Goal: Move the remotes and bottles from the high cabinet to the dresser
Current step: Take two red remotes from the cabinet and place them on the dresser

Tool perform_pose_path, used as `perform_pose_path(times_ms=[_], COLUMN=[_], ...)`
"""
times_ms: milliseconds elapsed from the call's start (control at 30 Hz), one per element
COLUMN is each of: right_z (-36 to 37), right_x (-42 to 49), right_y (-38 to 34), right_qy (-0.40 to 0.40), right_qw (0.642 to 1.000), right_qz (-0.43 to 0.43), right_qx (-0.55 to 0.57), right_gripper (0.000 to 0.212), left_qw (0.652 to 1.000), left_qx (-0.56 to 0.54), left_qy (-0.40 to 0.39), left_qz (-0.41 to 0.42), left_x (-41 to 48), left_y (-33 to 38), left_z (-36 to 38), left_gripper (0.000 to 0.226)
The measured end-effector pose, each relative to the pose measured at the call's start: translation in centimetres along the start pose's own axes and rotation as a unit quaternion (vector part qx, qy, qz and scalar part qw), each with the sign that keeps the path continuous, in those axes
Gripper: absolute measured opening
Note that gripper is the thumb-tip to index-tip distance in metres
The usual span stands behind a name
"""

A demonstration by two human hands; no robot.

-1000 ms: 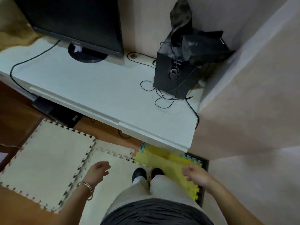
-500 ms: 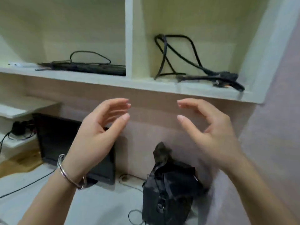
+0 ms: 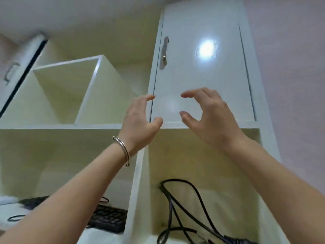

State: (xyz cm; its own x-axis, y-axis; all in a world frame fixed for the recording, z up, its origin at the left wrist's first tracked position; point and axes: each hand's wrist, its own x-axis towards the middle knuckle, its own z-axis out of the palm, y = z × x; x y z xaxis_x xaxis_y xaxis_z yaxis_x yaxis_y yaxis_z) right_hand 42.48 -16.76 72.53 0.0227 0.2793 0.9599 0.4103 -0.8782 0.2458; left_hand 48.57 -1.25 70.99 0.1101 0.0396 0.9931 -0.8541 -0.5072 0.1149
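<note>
The high cabinet's white door (image 3: 202, 71) is closed, with a silver handle (image 3: 165, 51) near its left edge. Both my hands are raised in front of the door's lower part. My left hand (image 3: 140, 124), with a silver bangle on its wrist, hangs at the door's lower left corner, fingers curled and apart, holding nothing. My right hand (image 3: 209, 117) is to its right, also spread and empty. No remotes or bottles show; the cabinet's inside is hidden behind the door.
Open cream shelf compartments (image 3: 66, 90) lie to the left of the door. Below, a black keyboard (image 3: 107, 219) rests on the left shelf and black cables (image 3: 182, 208) sit in the right compartment. Another door with a handle (image 3: 10, 74) is at far left.
The view has swung up from the floor and desk to the high cabinet. Both hands have risen from beside my legs to the closed door, still empty.
</note>
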Motion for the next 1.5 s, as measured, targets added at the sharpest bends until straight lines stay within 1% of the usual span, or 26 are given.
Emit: perform_pose_path(times_ms=[67,167,233,333,467,567,667,733,800,867,933,1000,1067,1100,1133,1200,1267,1300,1400,1433,1500], right_z=[0.9,2.6,3.5,5.1,6.9,7.5,7.8,7.8,7.2,6.4,5.5,4.4,3.2,2.8,2.4,1.6,0.7,0.2,-1.7,-2.7,-5.1], right_x=[2.8,6.0,7.8,10.6,13.7,15.4,16.7,17.5,17.9,18.2,18.4,18.2,17.5,17.1,16.7,15.4,13.5,12.5,9.5,8.8,7.6], right_y=[0.4,0.9,1.3,1.8,1.6,1.4,1.3,1.0,0.4,0.0,-0.5,-1.1,-1.8,-2.2,-2.5,-2.9,-3.0,-2.9,-2.8,-2.9,-3.2], right_qy=[0.002,-0.034,-0.05,-0.064,-0.061,-0.057,-0.046,-0.032,-0.015,0.003,0.023,0.029,0.015,0.005,-0.002,-0.004,0.019,0.042,0.092,0.102,0.132], right_qw=[1.0,0.998,0.995,0.991,0.989,0.992,0.994,0.995,0.997,0.994,0.987,0.981,0.981,0.983,0.986,0.989,0.989,0.99,0.988,0.986,0.971], right_qz=[0.006,0.027,0.032,0.031,0.022,0.028,0.048,0.064,0.08,0.077,0.067,0.063,0.055,0.05,0.047,0.046,0.04,0.042,0.061,0.066,0.077], right_qx=[-0.019,-0.052,-0.079,-0.111,-0.133,-0.113,-0.085,-0.07,-0.013,0.072,0.147,0.183,0.186,0.175,0.16,0.143,0.14,0.131,0.108,0.118,0.183], right_gripper=[0.039,0.043,0.047,0.052,0.052,0.052,0.054,0.049,0.042,0.036,0.032,0.031,0.034,0.037,0.041,0.046,0.042,0.037,0.023,0.02,0.017], left_qw=[0.998,0.994,0.994,0.995,0.996,0.996,0.996,0.997,0.997,0.994,0.976,0.959,0.941,0.927,0.91,0.873,0.855,0.846,0.818,0.811,0.801], left_qx=[-0.034,-0.045,-0.039,-0.036,0.007,-0.003,0.001,-0.003,-0.015,-0.077,-0.196,-0.274,-0.33,-0.367,-0.405,-0.475,-0.508,-0.523,-0.566,-0.574,-0.582], left_qy=[0.007,0.0,0.001,0.004,0.051,0.065,0.062,0.054,0.028,-0.01,-0.027,-0.038,-0.048,-0.054,-0.059,-0.061,-0.069,-0.077,-0.1,-0.113,-0.136], left_qz=[-0.053,-0.098,-0.103,-0.092,-0.078,-0.069,-0.057,-0.058,-0.067,-0.082,-0.086,-0.065,-0.052,-0.054,-0.065,-0.09,-0.081,-0.07,-0.021,-0.002,0.041], left_x=[2.7,4.9,5.5,6.1,6.2,6.1,6.1,6.1,6.0,5.9,6.0,5.8,5.2,4.8,4.5,4.1,4.0,4.0,3.7,3.4,3.0], left_y=[-0.4,-2.0,-3.2,-4.6,-5.2,-5.5,-5.9,-5.9,-6.1,-5.8,-4.9,-3.7,-2.6,-2.2,-1.8,-1.1,-0.2,0.3,2.6,3.8,6.4], left_z=[0.9,2.5,3.1,3.5,3.7,3.6,3.5,3.4,3.5,3.1,2.3,1.5,0.9,0.7,0.6,0.4,-0.2,-0.6,-1.7,-1.8,-1.5], left_gripper=[0.054,0.053,0.057,0.045,0.04,0.039,0.039,0.04,0.048,0.058,0.053,0.045,0.031,0.023,0.019,0.023,0.035,0.04,0.038,0.043,0.05])
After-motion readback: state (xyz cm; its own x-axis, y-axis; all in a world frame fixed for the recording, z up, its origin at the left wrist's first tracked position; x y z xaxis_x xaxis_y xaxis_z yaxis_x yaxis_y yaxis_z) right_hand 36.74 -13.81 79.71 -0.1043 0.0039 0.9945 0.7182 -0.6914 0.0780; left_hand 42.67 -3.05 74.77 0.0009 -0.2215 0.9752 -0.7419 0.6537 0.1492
